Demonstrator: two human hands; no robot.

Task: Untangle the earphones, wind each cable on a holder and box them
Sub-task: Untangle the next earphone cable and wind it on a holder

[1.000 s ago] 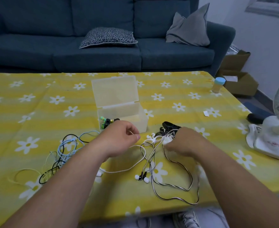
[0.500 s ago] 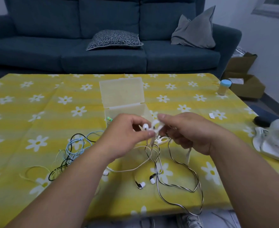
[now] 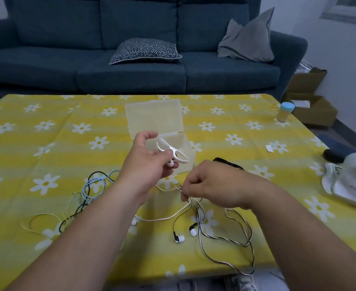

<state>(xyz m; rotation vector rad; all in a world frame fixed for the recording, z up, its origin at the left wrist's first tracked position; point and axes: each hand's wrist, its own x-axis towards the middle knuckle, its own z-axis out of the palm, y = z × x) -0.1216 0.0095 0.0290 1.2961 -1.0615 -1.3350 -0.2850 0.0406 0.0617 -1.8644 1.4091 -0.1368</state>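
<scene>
My left hand (image 3: 146, 162) holds a white fishbone-shaped cable holder (image 3: 173, 151) together with a white earbud, raised in front of the open translucent box (image 3: 155, 118). Lower and to the right, my right hand (image 3: 212, 184) pinches a white cable (image 3: 164, 217) that runs back toward the left hand. A black-and-white striped earphone cable (image 3: 225, 238) lies looped near the table's front edge, its two earbuds (image 3: 184, 236) on the cloth. A tangle of blue, black and pale cables (image 3: 86, 192) lies to the left. A black holder (image 3: 227, 162) shows just behind my right hand.
The table (image 3: 46, 133) has a yellow daisy-print cloth. A small jar with a blue lid (image 3: 284, 111) stands at the back right, a white fan (image 3: 351, 181) at the right edge. A blue sofa (image 3: 131, 59) with cushions is behind the table.
My hands have parted: the left keeps the white holder raised by the box, while the right has dropped toward the table and taken hold of the white cable.
</scene>
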